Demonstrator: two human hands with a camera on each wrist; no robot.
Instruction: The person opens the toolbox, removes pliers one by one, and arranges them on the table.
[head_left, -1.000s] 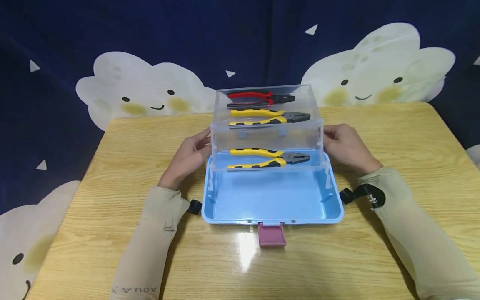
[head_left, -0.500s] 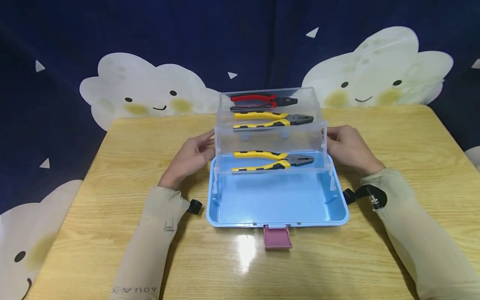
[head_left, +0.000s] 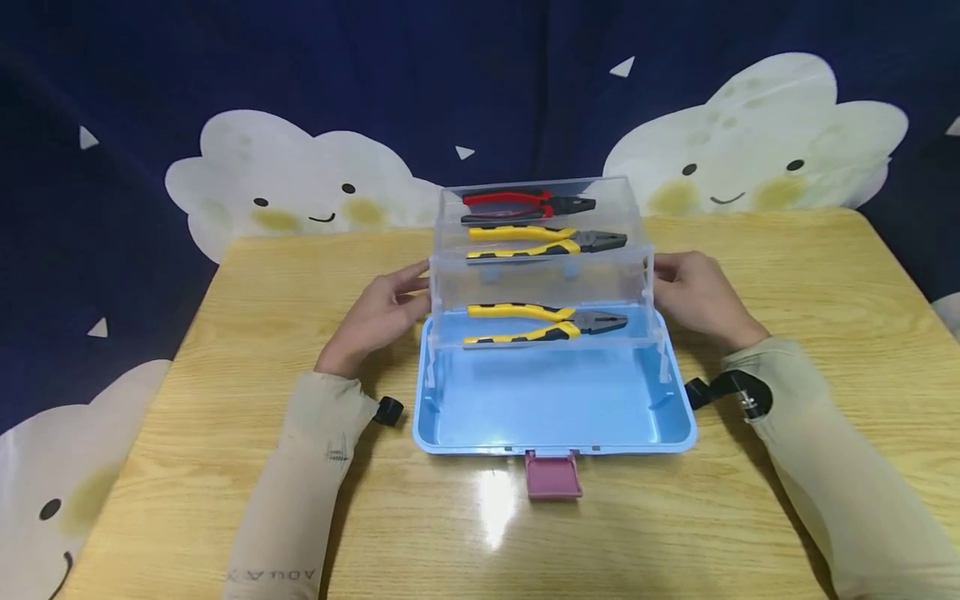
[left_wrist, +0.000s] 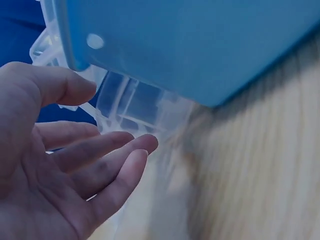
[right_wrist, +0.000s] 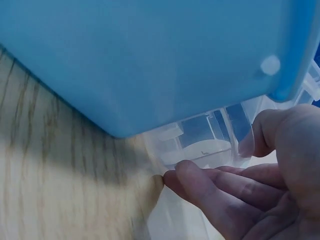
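A light blue toolbox point(head_left: 543, 408) stands unfolded on the table, its clear trays raised above the base. The upper tray bears red-and-black pliers point(head_left: 517, 200) and yellow-and-black pliers point(head_left: 600, 240); another yellow-and-black pair point(head_left: 598, 320) lies in the lower tray. My left hand point(head_left: 378, 312) is at the left rear of the box, loosely curved fingers beside the clear lid point(left_wrist: 142, 107) in the left wrist view. On the other side, my right hand point(head_left: 693, 296) has its thumb and fingers around the edge of the clear lid point(right_wrist: 205, 137).
A pink latch point(head_left: 553, 477) hangs from the box's front edge. The wooden table point(head_left: 247, 333) extends on both sides of the box. Behind it hangs a dark blue curtain point(head_left: 525, 83) with white smiling clouds.
The head view shifted slightly between one second and half a second ago. Both hands, the trays and the pliers keep their places relative to the box.
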